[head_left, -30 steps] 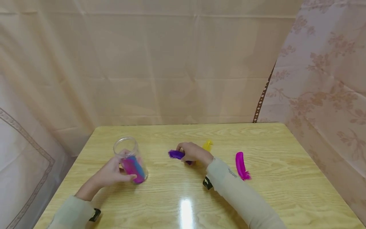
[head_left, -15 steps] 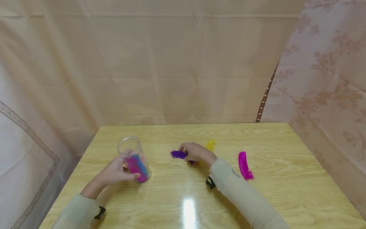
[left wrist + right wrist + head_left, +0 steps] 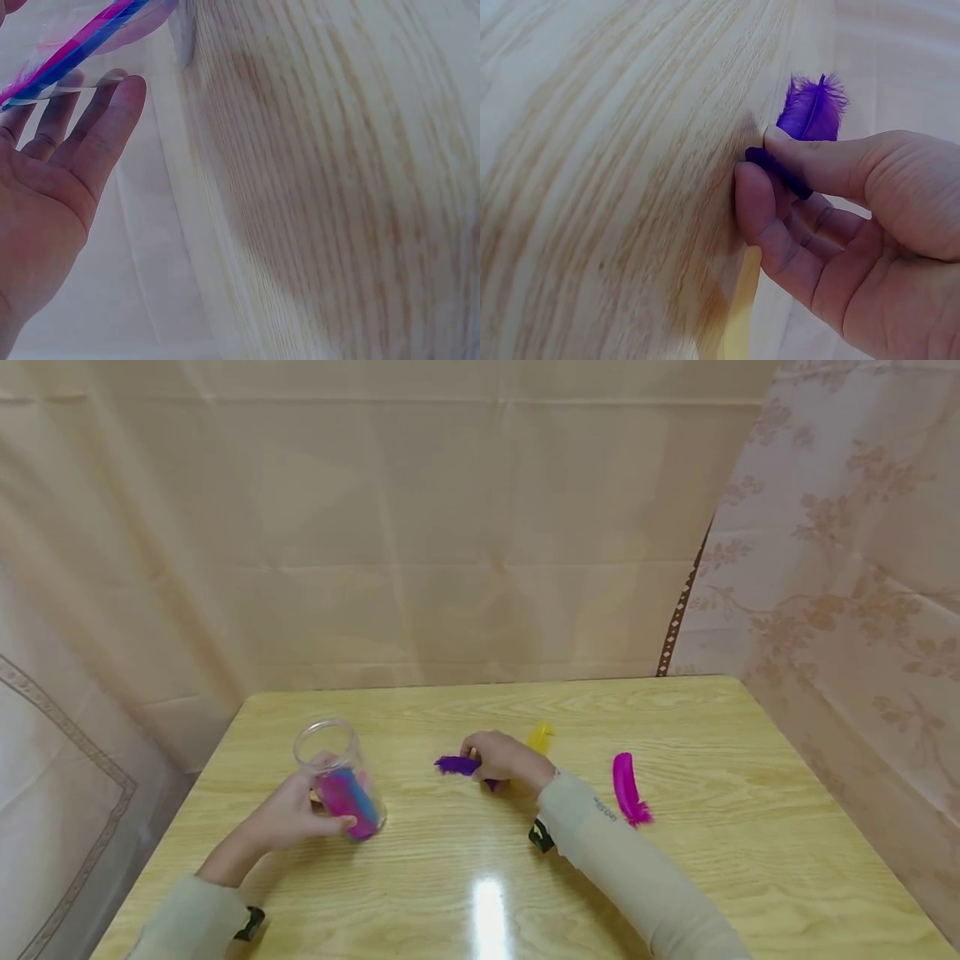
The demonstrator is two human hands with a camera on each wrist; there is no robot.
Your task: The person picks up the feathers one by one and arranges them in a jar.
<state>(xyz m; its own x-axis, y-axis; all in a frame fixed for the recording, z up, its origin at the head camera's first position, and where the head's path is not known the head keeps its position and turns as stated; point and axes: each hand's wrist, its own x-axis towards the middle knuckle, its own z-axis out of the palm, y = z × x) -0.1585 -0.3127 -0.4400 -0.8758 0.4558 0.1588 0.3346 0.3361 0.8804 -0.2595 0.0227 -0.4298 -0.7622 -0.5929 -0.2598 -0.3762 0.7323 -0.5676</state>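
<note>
On the left of the table, my left hand point(image 3: 288, 817) grips a clear, open-topped jar point(image 3: 327, 722), thumb at the near side and fingers round the back. Pink and blue feathers point(image 3: 348, 800) show inside it; the left wrist view catches a blue feather point(image 3: 82, 56) beside a pink strip. Near the table's middle, my right hand point(image 3: 510, 758) pinches a purple feather point(image 3: 453, 766) between thumb and fingers, low at the tabletop. Its fluffy end point(image 3: 814, 109) sticks out past the thumb in the right wrist view. The fingers hide part of the feather.
Just behind my right hand lies a yellow feather point(image 3: 539, 737). A magenta feather point(image 3: 628, 789) lies farther right, beyond the forearm. Curtains point(image 3: 450, 527) hang behind the wooden table point(image 3: 420, 893) and along both sides.
The head view shifts slightly right, then back left. Both hands keep their hold, one on the jar and the other on the purple feather, with little visible movement.
</note>
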